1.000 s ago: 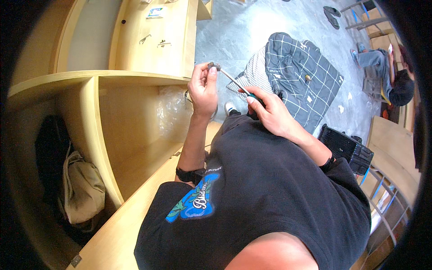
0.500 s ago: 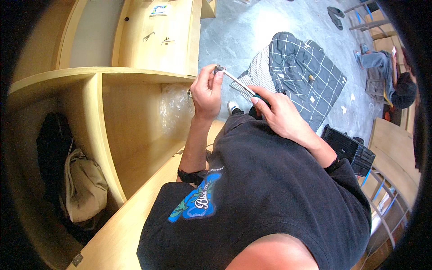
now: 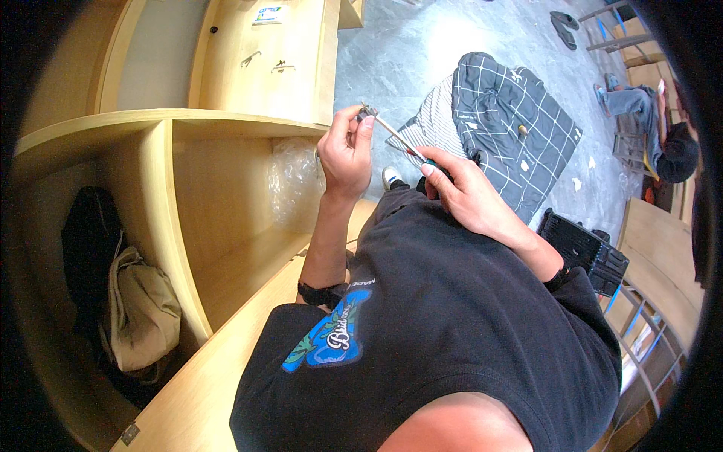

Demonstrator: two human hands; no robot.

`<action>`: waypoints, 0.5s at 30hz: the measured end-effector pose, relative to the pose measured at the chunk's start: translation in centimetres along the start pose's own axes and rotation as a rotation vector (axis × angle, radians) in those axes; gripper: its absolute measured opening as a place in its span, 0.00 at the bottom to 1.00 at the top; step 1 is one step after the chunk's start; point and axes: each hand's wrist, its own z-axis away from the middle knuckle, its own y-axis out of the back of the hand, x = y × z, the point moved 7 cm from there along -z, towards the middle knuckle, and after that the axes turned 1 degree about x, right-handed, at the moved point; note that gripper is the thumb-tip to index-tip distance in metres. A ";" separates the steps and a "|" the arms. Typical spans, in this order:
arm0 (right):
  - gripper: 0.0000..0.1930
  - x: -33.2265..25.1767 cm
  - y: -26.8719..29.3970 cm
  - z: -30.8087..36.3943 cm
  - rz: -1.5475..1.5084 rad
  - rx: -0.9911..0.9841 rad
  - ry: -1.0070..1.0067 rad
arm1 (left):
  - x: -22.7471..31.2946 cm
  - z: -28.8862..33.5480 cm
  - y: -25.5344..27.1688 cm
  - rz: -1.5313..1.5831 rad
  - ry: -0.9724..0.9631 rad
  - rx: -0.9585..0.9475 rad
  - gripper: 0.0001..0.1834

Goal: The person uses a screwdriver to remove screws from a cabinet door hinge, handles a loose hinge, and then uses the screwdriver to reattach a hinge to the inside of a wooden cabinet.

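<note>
Pinched in the fingertips of my left hand (image 3: 344, 160) is a small dark metal part (image 3: 367, 113), possibly a piece of hardware; its exact kind is too small to make out. A thin piece sticks up from its top. My right hand (image 3: 474, 194) is closed round the dark green handle of a screwdriver (image 3: 399, 138). The screwdriver's pale metal shaft slants up and left, its tip at the small part. Both hands are in the air in front of my body, and my right fingers hide most of the handle.
To the left stands a light wooden cabinet (image 3: 163, 211) with a beige bag (image 3: 143, 309) and clear plastic wrap (image 3: 292, 177) inside. Two metal handles (image 3: 282, 68) lie on a wooden surface. A dark checked quilt (image 3: 520, 128), a black crate (image 3: 576, 252) and another person (image 3: 648, 117) are on the right.
The small part has turned slightly in my left fingers, and a thin piece now shows above it. My right hand keeps the screwdriver in nearly the same place.
</note>
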 end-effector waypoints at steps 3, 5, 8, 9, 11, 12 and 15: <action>0.16 0.3 0.0 0.0 -0.030 -0.018 -0.013 | 0.4 -0.1 -0.1 -0.007 -0.030 -0.001 0.08; 0.16 0.6 0.1 0.0 -0.048 -0.027 -0.007 | 0.6 -0.2 -0.2 -0.031 -0.040 -0.007 0.08; 0.16 2.1 -0.7 -0.3 -0.238 -0.111 -0.114 | 0.1 -0.1 -0.3 -0.063 -0.054 -0.014 0.08; 0.15 2.4 -1.2 -0.5 -0.320 -0.152 -0.125 | -0.3 0.0 -0.4 -0.072 -0.057 -0.016 0.08; 0.15 3.3 -2.1 -1.1 -0.375 -0.213 -0.150 | -1.7 0.1 -0.4 -0.039 0.008 -0.037 0.08; 0.14 3.7 -2.5 -1.7 -0.447 -0.233 -0.206 | -2.4 0.0 -0.5 -0.010 0.065 -0.048 0.08; 0.14 5.6 -4.1 -4.1 -0.591 -0.308 -0.410 | -6.2 0.7 -0.4 0.010 0.216 0.000 0.09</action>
